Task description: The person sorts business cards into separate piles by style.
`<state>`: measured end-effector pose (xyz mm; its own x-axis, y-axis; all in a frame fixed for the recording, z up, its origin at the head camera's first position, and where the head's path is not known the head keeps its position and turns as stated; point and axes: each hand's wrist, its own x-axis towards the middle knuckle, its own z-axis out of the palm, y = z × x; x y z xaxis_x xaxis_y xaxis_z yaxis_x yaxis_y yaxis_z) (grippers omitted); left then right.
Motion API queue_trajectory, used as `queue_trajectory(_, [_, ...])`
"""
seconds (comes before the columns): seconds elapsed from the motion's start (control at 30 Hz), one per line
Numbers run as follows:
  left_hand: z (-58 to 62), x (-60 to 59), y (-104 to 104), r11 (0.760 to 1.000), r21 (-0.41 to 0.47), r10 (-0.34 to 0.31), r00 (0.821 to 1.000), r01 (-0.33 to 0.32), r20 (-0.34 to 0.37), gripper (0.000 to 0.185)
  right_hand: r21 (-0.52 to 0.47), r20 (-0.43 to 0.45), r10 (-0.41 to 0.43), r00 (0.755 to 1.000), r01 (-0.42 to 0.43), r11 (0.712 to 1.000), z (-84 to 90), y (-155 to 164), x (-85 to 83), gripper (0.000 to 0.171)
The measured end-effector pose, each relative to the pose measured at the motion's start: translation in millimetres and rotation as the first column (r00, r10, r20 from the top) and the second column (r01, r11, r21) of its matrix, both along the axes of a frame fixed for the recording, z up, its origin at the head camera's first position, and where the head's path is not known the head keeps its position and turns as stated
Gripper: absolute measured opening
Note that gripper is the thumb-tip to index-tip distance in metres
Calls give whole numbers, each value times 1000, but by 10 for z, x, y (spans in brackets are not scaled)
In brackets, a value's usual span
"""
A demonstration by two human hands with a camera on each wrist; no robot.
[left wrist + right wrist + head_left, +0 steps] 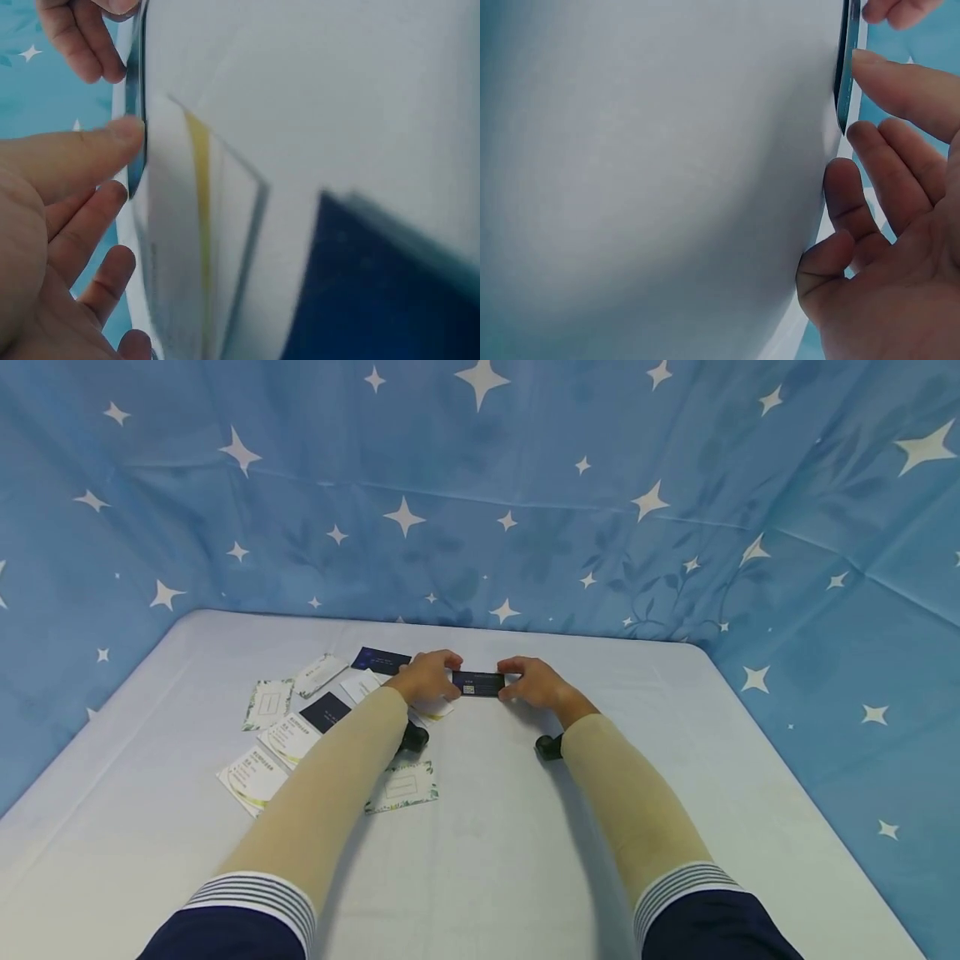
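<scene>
dark card: mid-table, held flat just above the surface between both hands; edge-on in both wrist views
left hand: pinches the card's 9 o'clock end, thumb and fingers curled round it
right hand: pinches the 3 o'clock end, same grip
loose cards: spread at 9 o'clock of the left hand, white and dark mixed; one green-edged card near the left forearm
table: white cloth; starry blue backdrop at 12 o'clock
</scene>
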<state>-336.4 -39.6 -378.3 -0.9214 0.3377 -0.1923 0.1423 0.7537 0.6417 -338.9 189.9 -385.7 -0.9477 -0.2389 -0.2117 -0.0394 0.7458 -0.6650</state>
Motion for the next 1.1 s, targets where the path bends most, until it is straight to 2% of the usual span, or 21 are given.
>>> queue_trajectory(0.2, [75, -23, -129, 998, 39, -40, 999, 40, -10, 61, 13, -13, 5, 1000, -5, 1000, 34, 9, 66, 63])
queue_trajectory(0.37, [123, 33, -259, 996, 74, -56, 998, 54, 24, 62, -1, -3, 21, 1000, -21, 1000, 53, 1, 154, 62])
queue_trajectory(0.53, [120, 144, -392, 992, 101, -80, 995, 74, 60, 63, -10, -1, 71, 997, -71, 997, 83, -78, 285, 62])
queue_trajectory(0.83, [130, 396, -603, 981, 79, -180, 983, 177, 38, 61, -15, -62, 182, 981, -183, 983, 120, -304, 491, 58])
queue_trajectory(1.1, [126, 582, -771, 981, 58, -189, 981, 187, 33, 57, -18, -69, 259, 963, -261, 965, 111, -507, 596, 55])
